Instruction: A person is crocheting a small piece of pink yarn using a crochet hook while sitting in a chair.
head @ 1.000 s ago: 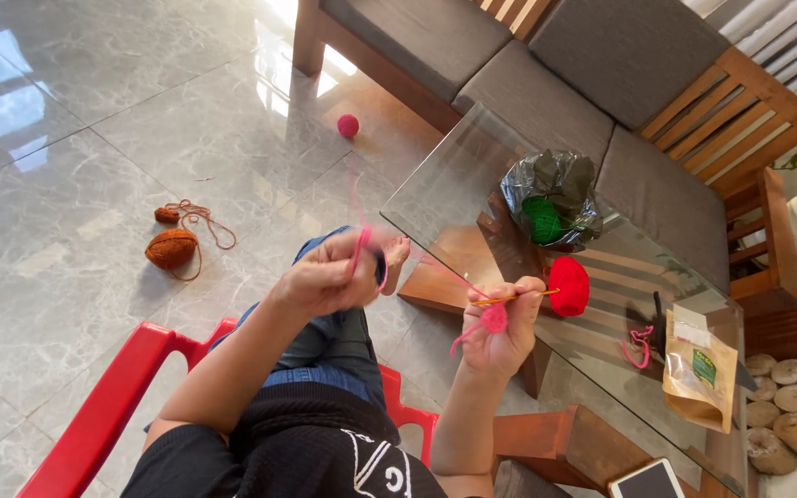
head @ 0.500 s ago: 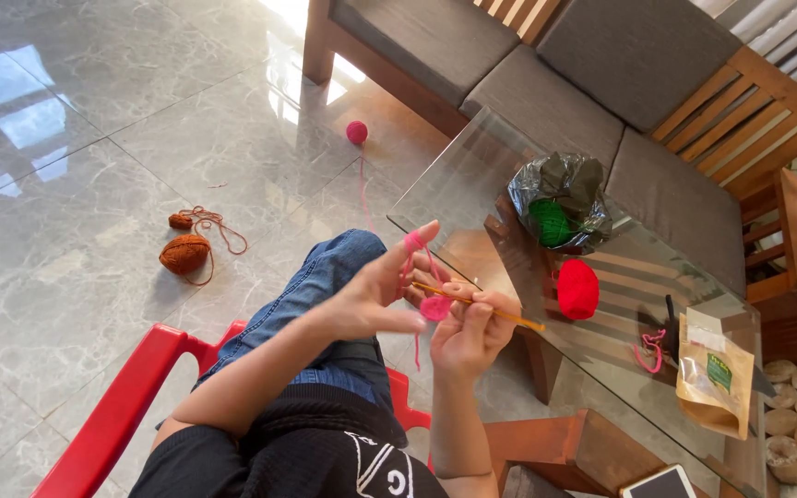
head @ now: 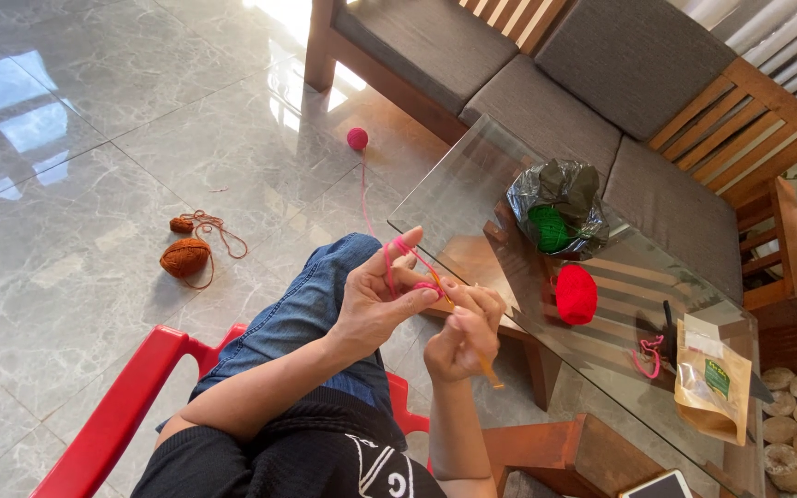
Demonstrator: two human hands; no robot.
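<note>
My left hand (head: 378,293) is raised in front of me with pink yarn (head: 402,258) wound over its fingers and pinched against a small pink crocheted piece. My right hand (head: 461,332) is closed around a thin wooden crochet hook (head: 487,367) whose tip meets the pink piece between both hands. The pink strand runs down past my knee to a small pink yarn ball (head: 357,138) on the floor. I sit on a red plastic chair (head: 113,420), in blue jeans.
A glass-topped table (head: 472,198) at right carries a dark bag with green yarn (head: 557,210), a red yarn ball (head: 576,293), a brown paper pouch (head: 712,392) and scissors. Brown yarn balls (head: 186,254) lie on the tiled floor. A wooden sofa (head: 546,92) stands behind.
My hands have come together and risen: the right hand moved left toward the left hand, and the yarn is now looped over my left fingers. The view shifted slightly.
</note>
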